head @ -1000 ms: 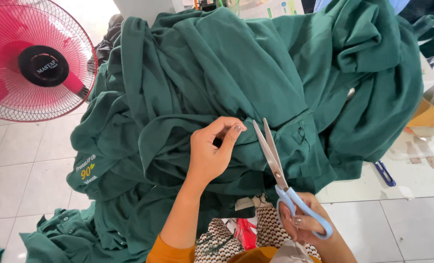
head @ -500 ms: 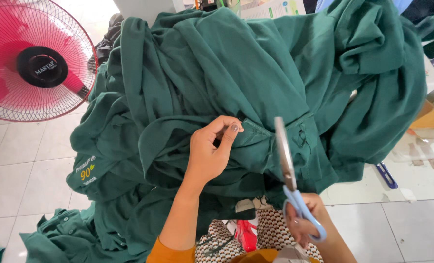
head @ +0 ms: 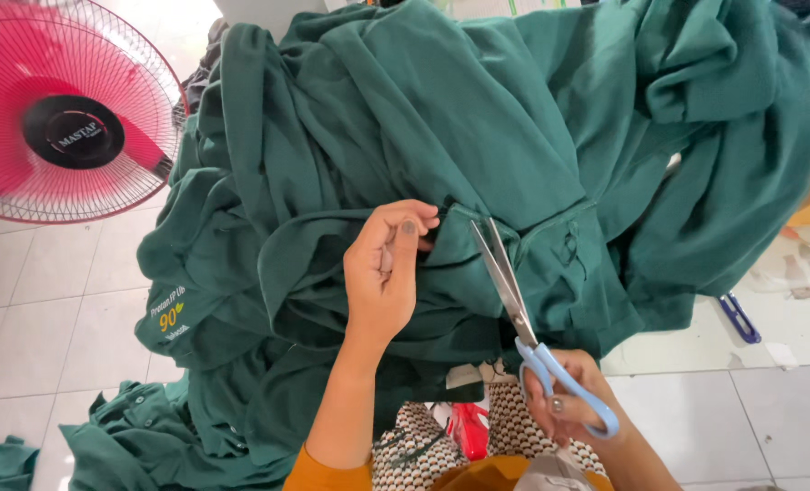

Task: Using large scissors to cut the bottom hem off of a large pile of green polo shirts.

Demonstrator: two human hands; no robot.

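A heap of dark green garments (head: 477,145) fills the middle of the view, draped over the person's lap and spilling down to the white tiled floor (head: 41,300). The left hand (head: 385,273) pinches a fold of the green cloth near the centre, thumb and fingers closed on it. Just beside it, toward 3 o'clock, the scissors (head: 514,300) point up and slightly left; their blades look closed or nearly so, though the angle makes that hard to judge. The right hand (head: 564,400) grips their light blue handles at about 5 o'clock from the pinched fold. One garment at 8 o'clock bears a small yellow and white print. A pink electric fan (head: 68,118) stands at 10 o'clock. A small blue clip-like object (head: 739,318) lies on the floor at 3 o'clock.
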